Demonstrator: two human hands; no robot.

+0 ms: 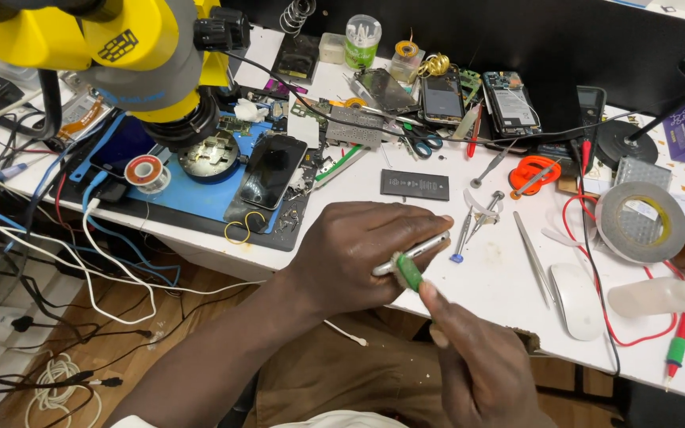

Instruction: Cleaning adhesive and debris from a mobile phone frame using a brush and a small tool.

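Fingers of my left hand (pixel 358 250) are clamping the silver phone (pixel 415 252) edge-up just off the desk (pixel 501 269) front so its rim faces me, while my right hand (pixel 481 361) is pinching the green-handled brush (pixel 407 271) against it.

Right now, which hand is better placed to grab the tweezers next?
Right hand, probably: the tweezers lie on its side of the table. Left hand grips the phone, but right's fingers hold a green brush.

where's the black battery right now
In the head view, the battery lies flat on the white bench, just above the left hand, between the dark phone and the tweezers.
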